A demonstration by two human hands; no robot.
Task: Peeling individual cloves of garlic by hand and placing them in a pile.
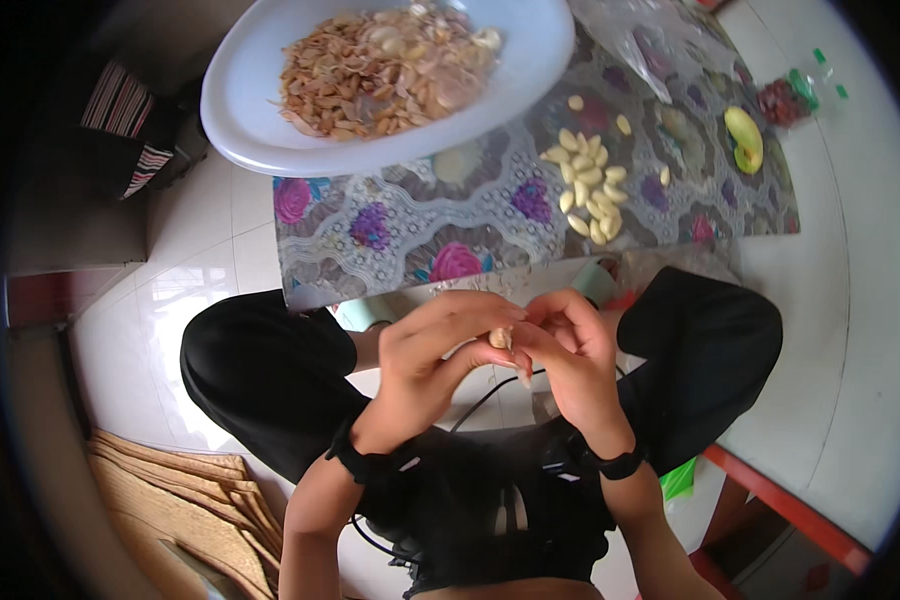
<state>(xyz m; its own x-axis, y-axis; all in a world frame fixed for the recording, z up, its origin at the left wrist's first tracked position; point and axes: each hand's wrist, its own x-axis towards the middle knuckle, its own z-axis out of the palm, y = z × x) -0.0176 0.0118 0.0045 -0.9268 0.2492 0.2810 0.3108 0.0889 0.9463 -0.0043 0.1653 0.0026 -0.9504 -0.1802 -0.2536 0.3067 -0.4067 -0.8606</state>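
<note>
A garlic clove (501,337) with skin on it is pinched between the thumb and fingers of my left hand (427,349), above my lap. My right hand (577,352) meets it from the other side, its thumb and fingertips at the clove. The fingers partly hide what each tip touches. Beyond my hands, a loose pile of peeled garlic cloves (589,176) lies on the patterned tablecloth (450,217). At the far left of the table, a large white plastic basin (247,127) holds garlic skins and several cloves (390,75).
A clear plastic bag (656,45) lies at the table's back right. A yellow-green fruit or vegetable (744,140) is near the right edge, beside a clear container of dark red items (784,101). Folded tan mats (187,502) lie at lower left. A black cable (487,394) runs below my hands.
</note>
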